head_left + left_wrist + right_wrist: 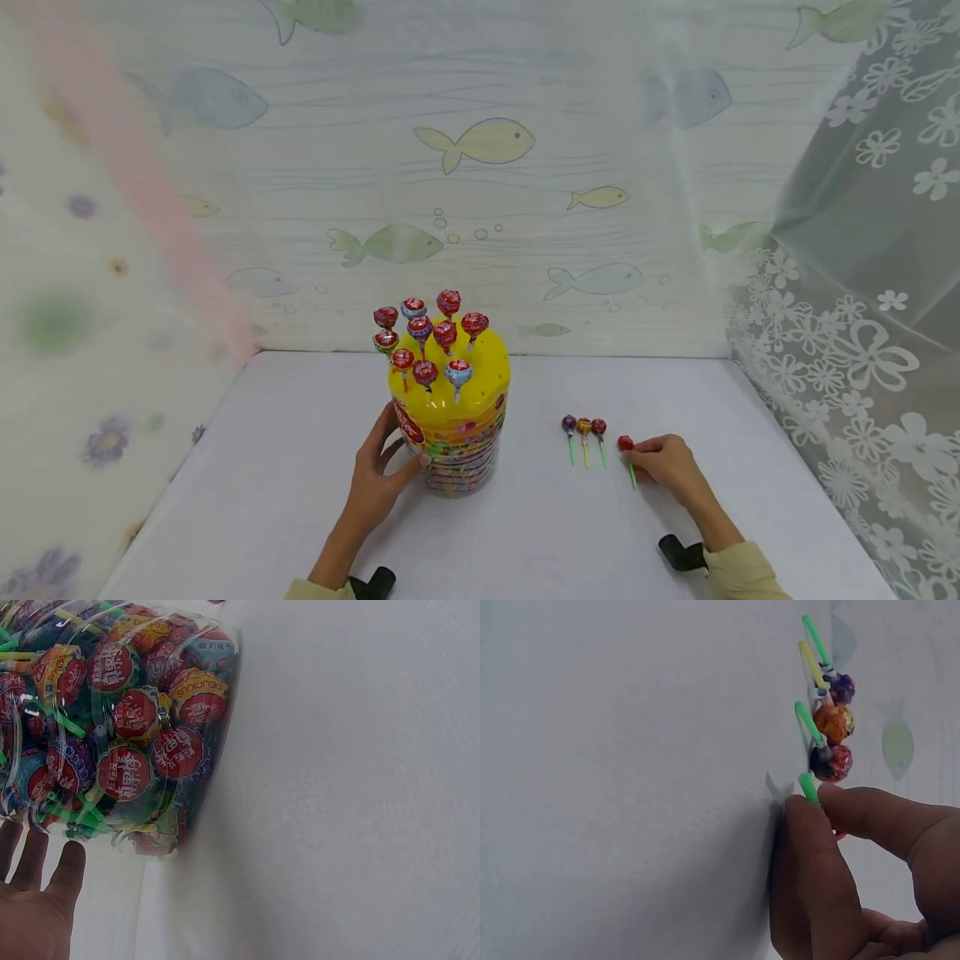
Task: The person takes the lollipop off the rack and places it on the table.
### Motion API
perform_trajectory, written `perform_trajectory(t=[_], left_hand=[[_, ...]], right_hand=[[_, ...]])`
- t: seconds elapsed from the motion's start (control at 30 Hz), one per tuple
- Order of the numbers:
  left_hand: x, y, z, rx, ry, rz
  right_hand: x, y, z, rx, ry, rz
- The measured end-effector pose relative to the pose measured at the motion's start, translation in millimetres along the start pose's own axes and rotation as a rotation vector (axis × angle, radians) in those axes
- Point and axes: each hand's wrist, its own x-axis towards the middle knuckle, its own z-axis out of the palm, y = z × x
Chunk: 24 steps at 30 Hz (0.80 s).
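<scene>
My left hand (375, 467) rests against the left side of a tall clear jar (461, 479) with a yellow lid (480, 367). Its fingers lie nearly straight at the jar's side, with the thumb toward the front. Through the wall in the left wrist view, many wrapped lollipops (124, 772) show packed inside. Several lollipops (445, 336) stand upright in the lid, heads up. On the right, my right hand (671, 467) pinches a lollipop (626, 443) with a red wrapper and green stick between thumb and fingers, low over the table.
Three lollipops lie in a row between the jar and my right hand: a purple one (569, 423), an orange one (583, 426) and a red one (598, 427). They lie on the white table (555, 533). A fish-print curtain (480, 192) hangs behind, lace cloth (862, 350) at right.
</scene>
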Motion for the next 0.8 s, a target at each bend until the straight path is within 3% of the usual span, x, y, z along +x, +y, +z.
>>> perform_trajectory(t=[0.2,0.8], left_hand=[[0.6,0.7,-0.3,-0.004,-0.004,-0.013],[1.6,0.3,-1.2,-0.004,-0.006,-0.019]], right_hand=[[1,-6,1,-0.051,-0.006,-0.011],[6,-10,11,-0.024,-0.019,-0.015]])
